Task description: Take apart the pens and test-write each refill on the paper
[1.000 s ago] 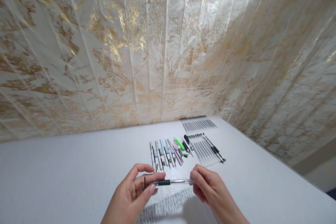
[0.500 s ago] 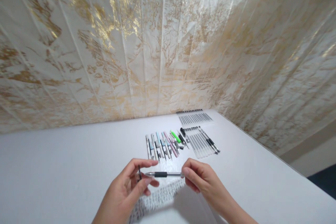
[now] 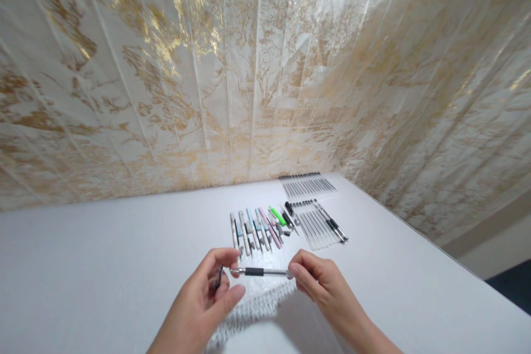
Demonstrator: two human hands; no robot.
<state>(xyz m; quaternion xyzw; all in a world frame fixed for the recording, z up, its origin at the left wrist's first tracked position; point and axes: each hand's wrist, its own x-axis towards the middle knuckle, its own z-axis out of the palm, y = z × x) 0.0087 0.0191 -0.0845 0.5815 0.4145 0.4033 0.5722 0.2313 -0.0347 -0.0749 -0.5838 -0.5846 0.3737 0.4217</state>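
A clear pen with a black grip is held level above the table, its silvery tip toward the left. My right hand pinches its right end. Around the tip is my left hand, its thumb apart from the index finger, with a small dark thin piece held in the curled fingers. Whether a left finger touches the tip is hard to tell. Below the pen lies a sheet covered in handwriting, partly behind my left hand.
Beyond my hands on the white table lie several pale, blue and pink pens, a green pen, clear pens with black caps and another such row by the patterned wall.
My left thumb has moved away from the pen's tip, and the left fingers have curled in more. The pen has risen slightly in my right hand.
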